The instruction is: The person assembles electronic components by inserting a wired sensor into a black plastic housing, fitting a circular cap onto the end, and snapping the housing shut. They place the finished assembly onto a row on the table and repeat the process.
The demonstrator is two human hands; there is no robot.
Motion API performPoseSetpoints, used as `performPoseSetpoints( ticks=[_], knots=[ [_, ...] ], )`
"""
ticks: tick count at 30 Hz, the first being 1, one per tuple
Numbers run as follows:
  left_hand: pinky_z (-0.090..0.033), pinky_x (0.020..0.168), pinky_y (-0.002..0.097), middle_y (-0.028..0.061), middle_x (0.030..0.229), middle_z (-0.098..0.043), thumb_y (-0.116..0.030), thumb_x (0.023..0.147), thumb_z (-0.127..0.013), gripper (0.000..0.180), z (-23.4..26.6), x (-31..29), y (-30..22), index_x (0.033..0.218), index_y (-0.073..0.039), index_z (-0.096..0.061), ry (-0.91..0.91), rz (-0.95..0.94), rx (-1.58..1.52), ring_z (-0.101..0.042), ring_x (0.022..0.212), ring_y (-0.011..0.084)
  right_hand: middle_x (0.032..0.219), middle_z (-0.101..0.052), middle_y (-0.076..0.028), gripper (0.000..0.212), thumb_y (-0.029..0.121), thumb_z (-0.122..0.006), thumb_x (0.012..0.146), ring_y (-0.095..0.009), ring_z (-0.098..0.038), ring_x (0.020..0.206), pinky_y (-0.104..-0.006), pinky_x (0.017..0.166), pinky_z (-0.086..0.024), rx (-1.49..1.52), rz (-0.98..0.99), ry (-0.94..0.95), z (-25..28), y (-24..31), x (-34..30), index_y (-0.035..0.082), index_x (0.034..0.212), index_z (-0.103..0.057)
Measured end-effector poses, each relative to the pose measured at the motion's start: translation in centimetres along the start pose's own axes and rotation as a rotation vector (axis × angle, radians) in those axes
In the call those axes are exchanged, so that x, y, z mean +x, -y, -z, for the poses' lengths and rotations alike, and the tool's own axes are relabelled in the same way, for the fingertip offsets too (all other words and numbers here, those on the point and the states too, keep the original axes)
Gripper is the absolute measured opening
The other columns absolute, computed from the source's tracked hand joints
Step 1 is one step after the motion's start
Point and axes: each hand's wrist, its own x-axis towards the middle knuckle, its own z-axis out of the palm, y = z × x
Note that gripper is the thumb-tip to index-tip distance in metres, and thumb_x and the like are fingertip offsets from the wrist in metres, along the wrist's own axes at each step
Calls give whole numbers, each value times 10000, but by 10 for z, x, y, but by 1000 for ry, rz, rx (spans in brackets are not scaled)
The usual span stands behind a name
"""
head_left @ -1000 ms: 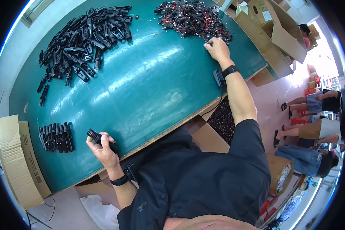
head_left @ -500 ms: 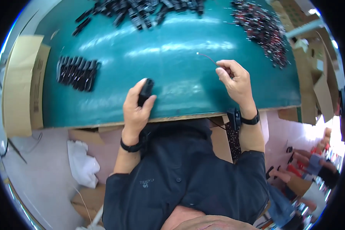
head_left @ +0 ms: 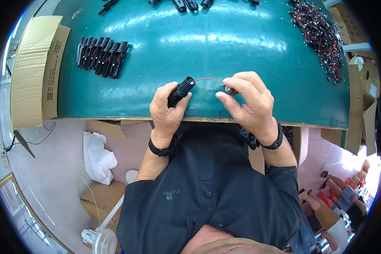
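My left hand point(head_left: 167, 111) is wrapped round a black plastic tube-like housing point(head_left: 185, 86) with a ribbed, open end tilted up and to the right. Between thumb and fingers, my right hand point(head_left: 254, 103) pinches a small round black part point(head_left: 227, 89). A thin red wire point(head_left: 209, 78) runs from that part to the mouth of the housing, where a small pale tip shows. Whether this tip sits inside the opening or only at its rim, I cannot tell. Both hands are just above the near edge of the green table point(head_left: 224, 46).
Several similar black housings point(head_left: 101, 55) lie in a row on the left, beside a cardboard box point(head_left: 34, 72). More housings point(head_left: 186, 4) lie at the far edge. A heap of small black parts with red wires point(head_left: 319, 38) is at the right. A white fan point(head_left: 103, 241) stands lower left.
My right hand has come left toward the housing, and the wire's formerly free end is now at its opening. The left hand has turned the housing's ribbed end rightward. The view has shifted.
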Motion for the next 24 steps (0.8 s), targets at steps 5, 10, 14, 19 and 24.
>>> performPoseSetpoints(
  ticks=[5, 10, 14, 19, 24],
  knots=[
    [-581, 738, 357, 154, 1040, -721, -24, 745, -946, 587, 0, -2, 3, 1242, -46, -634, -15, -52, 1, -711, 851, 291, 972, -684, -113, 358, 12, -908, 760, -229, -683, 752, -345, 616, -567, -40, 95, 31, -5, 5, 1, 20, 1067, -724],
    [-576, 732, 357, 149, 1027, -716, -25, 736, -952, 616, -2, -3, 5, 1255, -51, -623, -17, -99, 26, -705, 844, 286, 966, -674, -114, 393, 23, -912, 742, -255, -677, 748, -352, 608, -555, -36, 137, 33, -12, 2, -2, 31, 1080, -711],
    [-574, 728, 359, 145, 1023, -714, -26, 733, -954, 616, -3, -4, 5, 1251, -51, -623, -9, -104, 32, -703, 841, 284, 971, -669, -109, 424, 20, -908, 739, -250, -675, 749, -351, 602, -550, -17, 144, 68, -12, 2, -2, 33, 1106, -697],
    [-576, 734, 359, 141, 1027, -716, -25, 728, -956, 608, -2, -4, 4, 1241, -52, -631, -8, -107, 49, -705, 847, 285, 970, -662, -108, 421, 18, -898, 750, -249, -664, 737, -349, 596, -542, -6, 143, 90, -11, 2, -2, 33, 1115, -688],
    [-581, 747, 360, 144, 1041, -721, -20, 723, -955, 606, -3, -6, 7, 1237, -51, -636, -3, -97, 40, -713, 861, 288, 964, -658, -102, 396, 19, -894, 756, -240, -653, 722, -345, 596, -538, 13, 122, 119, -10, 0, -3, 36, 1095, -691]
  ],
)
